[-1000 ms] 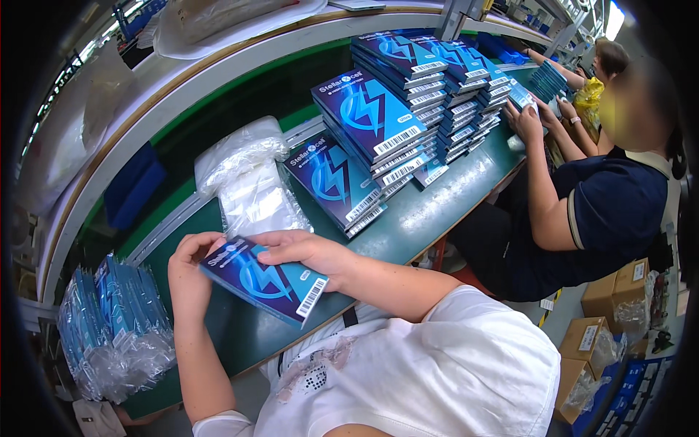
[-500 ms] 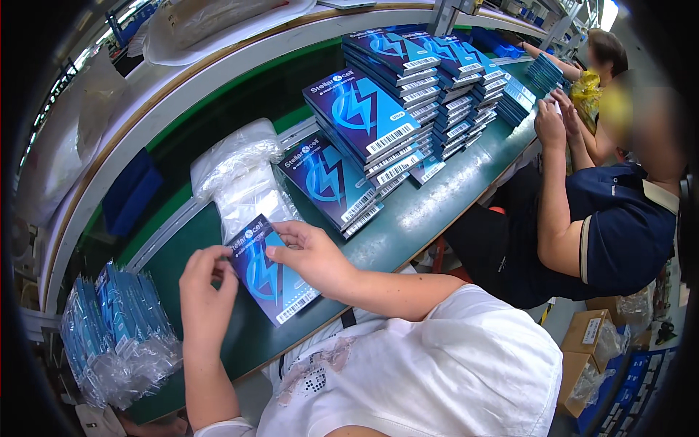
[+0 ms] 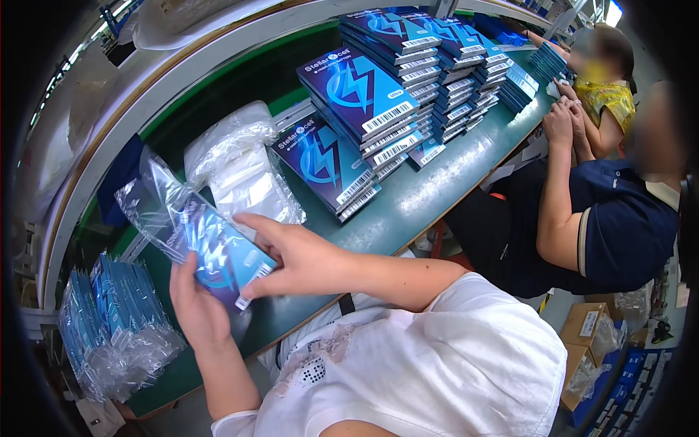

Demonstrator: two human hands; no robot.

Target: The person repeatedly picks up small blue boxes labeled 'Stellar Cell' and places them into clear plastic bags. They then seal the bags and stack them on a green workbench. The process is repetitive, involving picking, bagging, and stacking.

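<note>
Bagging of a flat blue box [image 3: 237, 251] in a clear bag [image 3: 154, 207], both held above the near edge of a green counter [image 3: 419, 195]. The box lies tilted in the hands, its label end toward the wearer's right; the film shines over its printed face and runs on, slack, past the far left end. Whether the film also covers the label end, and which end of the bag is open, cannot be made out. The right hand [image 3: 298, 255] grasps the box across the label end, thumb on the near edge, the other fingers at the far edge. The left hand [image 3: 200, 313] grips the near left side through the film, thumb uppermost; its remaining fingers are largely hidden beneath. Sound practice, as judged from this posture: the right hand should guide the box squarely along the bag, while the left keeps the film spread and supports from below; corners should meet the film flat, since a skewed corner could snag or split it. Pressure on the broad face is best kept light, lest the card dent. Beyond the hands lie a sheaf of empty bags [image 3: 251, 182] and stacks of boxes [image 3: 357, 95]; at the left stand bagged boxes [image 3: 116, 313], packed upright.
</note>
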